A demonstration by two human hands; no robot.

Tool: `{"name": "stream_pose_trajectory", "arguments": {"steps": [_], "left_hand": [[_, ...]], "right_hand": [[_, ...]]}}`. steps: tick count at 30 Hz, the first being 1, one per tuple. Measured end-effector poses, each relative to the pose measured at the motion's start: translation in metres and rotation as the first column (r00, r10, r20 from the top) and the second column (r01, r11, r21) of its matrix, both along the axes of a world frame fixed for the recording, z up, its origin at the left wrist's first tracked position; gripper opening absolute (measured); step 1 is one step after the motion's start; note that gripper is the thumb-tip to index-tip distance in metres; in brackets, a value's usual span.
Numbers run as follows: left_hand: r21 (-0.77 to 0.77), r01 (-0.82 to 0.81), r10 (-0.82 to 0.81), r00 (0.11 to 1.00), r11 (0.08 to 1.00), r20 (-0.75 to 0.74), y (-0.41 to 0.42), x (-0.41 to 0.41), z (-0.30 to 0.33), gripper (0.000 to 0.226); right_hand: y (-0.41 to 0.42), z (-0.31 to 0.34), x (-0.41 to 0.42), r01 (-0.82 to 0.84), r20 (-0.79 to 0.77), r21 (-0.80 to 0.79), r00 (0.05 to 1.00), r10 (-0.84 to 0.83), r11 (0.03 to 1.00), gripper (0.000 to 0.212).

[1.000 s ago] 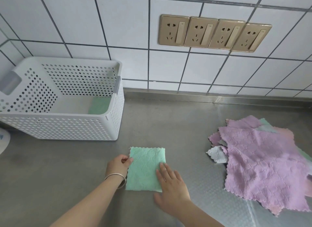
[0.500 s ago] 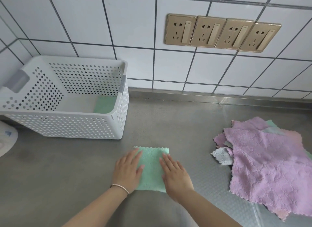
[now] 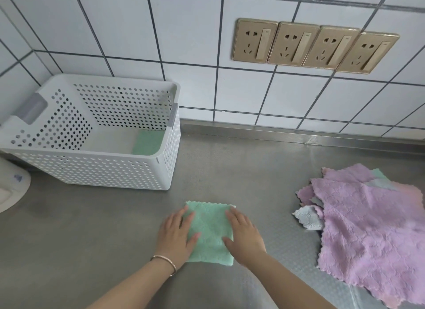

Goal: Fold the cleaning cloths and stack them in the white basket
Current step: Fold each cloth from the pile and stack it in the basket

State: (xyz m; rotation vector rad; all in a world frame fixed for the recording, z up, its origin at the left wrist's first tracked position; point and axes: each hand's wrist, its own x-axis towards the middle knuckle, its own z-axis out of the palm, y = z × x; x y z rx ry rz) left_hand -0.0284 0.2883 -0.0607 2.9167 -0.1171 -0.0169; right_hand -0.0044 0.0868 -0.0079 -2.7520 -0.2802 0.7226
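From my head view, my left hand (image 3: 177,234) lies flat on the left half of the folded green cloth (image 3: 210,231), its fingers (image 3: 185,216) straight and spread, pressing down on the fabric and gripping nothing. My right hand (image 3: 245,237) lies flat on the right half of the same cloth, fingers straight as well, thumb reaching inward across the green. A thin bracelet (image 3: 166,262) circles my left wrist. The cloth sits on the steel tabletop (image 3: 103,239) directly in front of me, its scalloped edge on the far side. The white basket (image 3: 99,168) stands to the far left on the tabletop, perforated on all sides, with grey handles at its ends; another folded green cloth (image 3: 148,142) lies on its floor against the right wall. To my right, well apart from my hands, lies the pile of unfolded cloths (image 3: 368,228): a large purple one on top, a pale blue-grey corner poking out at its left, with green and pink edges showing beneath. At the left edge a white round object (image 3: 11,191) is partly in view. On the tiled wall (image 3: 161,33) behind, four gold sockets (image 3: 315,46) sit in a row.
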Motion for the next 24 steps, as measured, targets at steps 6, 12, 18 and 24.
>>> {"name": "stream_pose_trajectory", "arguments": {"steps": [6,12,18,24], "left_hand": [[-0.082,-0.582,0.547,0.796,0.809,-0.26,-0.01,-0.002,0.024,0.035],[-0.086,-0.602,0.524,0.749,0.794,-0.406,-0.019,0.004,0.027,0.033],[-0.411,-0.777,0.458,0.619,0.477,-0.638,-0.032,0.005,0.049,0.019],[-0.379,-0.923,0.194,0.362,-0.059,-0.912,-0.046,-0.014,0.062,0.029]], "right_hand": [[0.001,0.004,-0.001,0.735,-0.327,0.21,0.674,-0.662,0.645,0.039],[0.005,-0.007,-0.006,0.688,-0.405,0.172,0.702,-0.586,0.705,0.038],[0.003,0.004,-0.012,0.847,-0.581,0.274,0.523,-0.624,0.455,0.02],[-0.001,0.011,-0.034,0.905,-0.733,0.206,0.395,-0.554,0.373,0.03]]}}
